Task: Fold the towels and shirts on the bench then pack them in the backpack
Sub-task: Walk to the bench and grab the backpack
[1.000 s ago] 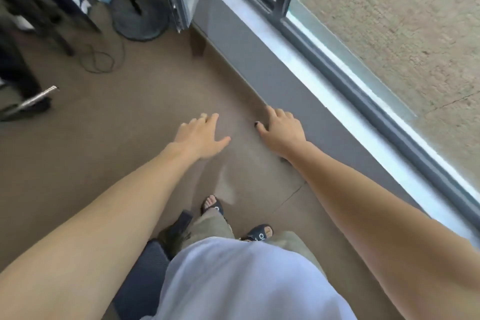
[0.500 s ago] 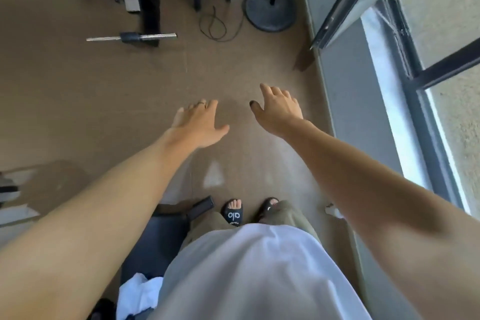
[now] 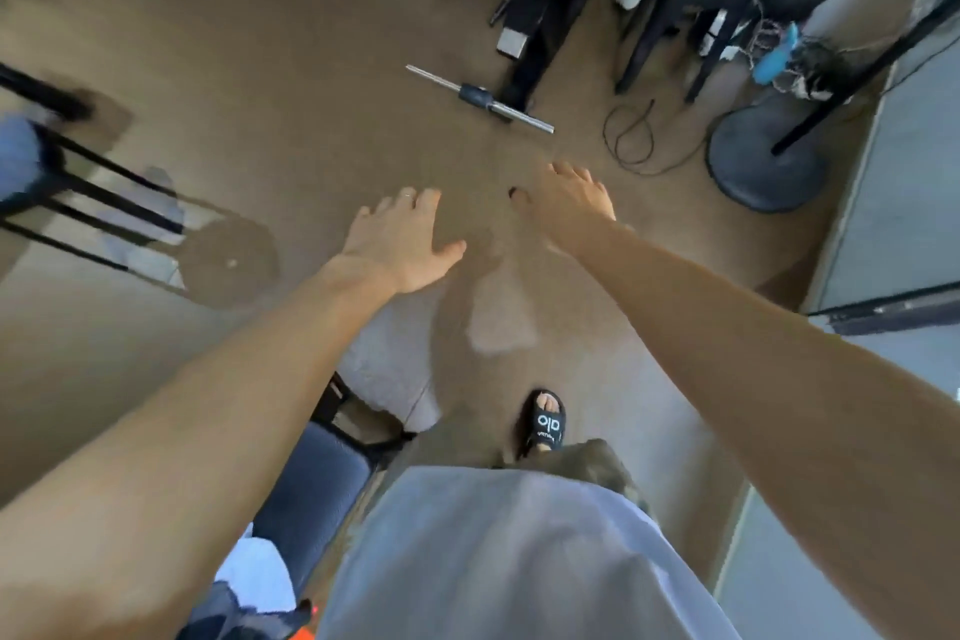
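Apparently early stage: left hand (image 3: 400,244) and right hand (image 3: 569,203) both reaching forward, fingers spread, holding nothing; crumpled cloth (image 3: 254,574) lying unfolded on bench (image 3: 317,483); backpack not showing.

Head view, looking down at brown floor (image 3: 234,42). Left hand (image 3: 402,244) & right hand (image 3: 569,205) stretched fwd, fingers straight, holding nothing. Blue bench (image 3: 311,478) at lower left w/ pale cloth (image 3: 254,572) on it. One black sandal (image 3: 543,424) visible. Metal rod (image 3: 480,99), fan base (image 3: 769,166), black cable (image 3: 631,135) & chair legs (image 3: 654,47) beyond the hands.
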`<control>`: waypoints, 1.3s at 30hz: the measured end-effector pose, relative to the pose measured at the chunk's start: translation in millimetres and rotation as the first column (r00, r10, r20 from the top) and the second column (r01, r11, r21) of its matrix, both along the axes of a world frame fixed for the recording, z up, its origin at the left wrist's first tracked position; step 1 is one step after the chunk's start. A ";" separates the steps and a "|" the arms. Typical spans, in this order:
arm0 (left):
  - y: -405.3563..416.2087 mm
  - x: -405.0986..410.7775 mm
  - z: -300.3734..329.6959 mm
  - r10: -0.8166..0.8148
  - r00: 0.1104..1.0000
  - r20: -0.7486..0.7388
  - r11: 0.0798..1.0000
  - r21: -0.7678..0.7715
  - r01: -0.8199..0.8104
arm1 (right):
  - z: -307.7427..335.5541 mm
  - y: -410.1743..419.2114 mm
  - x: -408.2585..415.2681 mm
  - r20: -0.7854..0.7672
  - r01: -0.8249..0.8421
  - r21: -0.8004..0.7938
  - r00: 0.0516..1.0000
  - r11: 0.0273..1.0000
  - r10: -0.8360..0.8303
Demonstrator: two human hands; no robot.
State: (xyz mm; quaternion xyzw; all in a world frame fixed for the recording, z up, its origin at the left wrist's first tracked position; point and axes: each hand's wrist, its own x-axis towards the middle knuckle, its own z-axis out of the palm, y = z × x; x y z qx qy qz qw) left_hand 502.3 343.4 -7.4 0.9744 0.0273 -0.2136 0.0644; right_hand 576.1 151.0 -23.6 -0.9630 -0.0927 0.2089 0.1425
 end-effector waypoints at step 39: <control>546.1 565.2 20.2 0.444 0.880 0.170 0.893 -0.005 -0.449 | 32.4 622.3 659.8 0.120 -0.507 0.033 0.858 0.862 0.500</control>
